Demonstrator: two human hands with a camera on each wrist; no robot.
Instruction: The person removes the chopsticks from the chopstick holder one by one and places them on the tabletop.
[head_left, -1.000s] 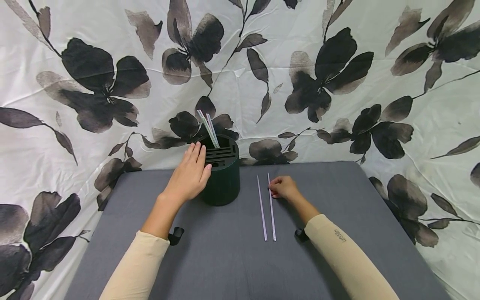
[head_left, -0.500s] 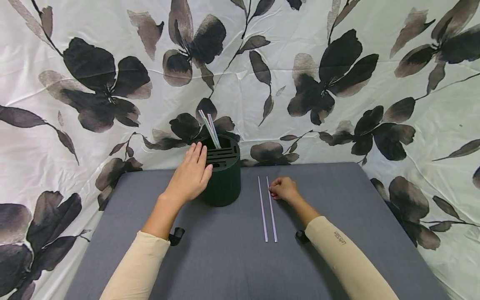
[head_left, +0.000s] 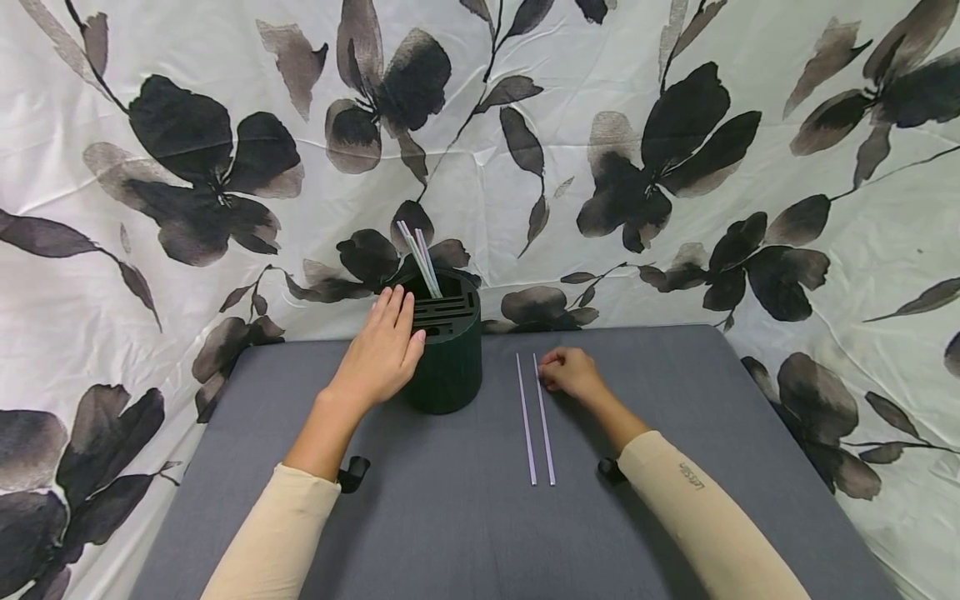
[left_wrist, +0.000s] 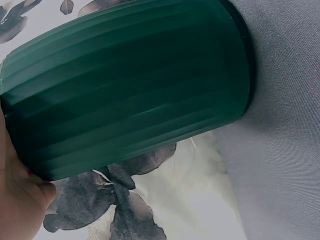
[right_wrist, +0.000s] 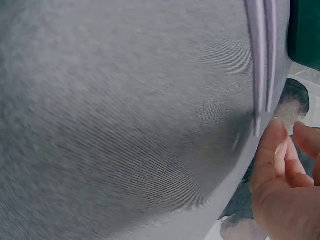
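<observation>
Two slim lilac chopsticks, a left one (head_left: 527,425) and a right one (head_left: 545,425), lie side by side on the grey table, pointing away from me. My right hand (head_left: 572,372) is at the far end of the right chopstick. In the right wrist view its thumb and fingers (right_wrist: 272,135) are loosely bent, with a gap between them and nothing held. My left hand (head_left: 378,346) rests with straight fingers on the upper left side of a dark green round knife block (head_left: 446,375). More pale chopsticks (head_left: 422,258) stand in the block's back compartment.
The knife block has several narrow slots (head_left: 442,308) in its top and stands near the table's back edge. Behind the grey table (head_left: 450,525) hangs a white cloth (head_left: 525,33) with dark flowers. Black wrist straps (head_left: 352,473) show at both forearms.
The right chopstick's far end has shifted slightly left, so the two lie more nearly parallel. My right fingers have drawn slightly away from it. The left hand stays on the block.
</observation>
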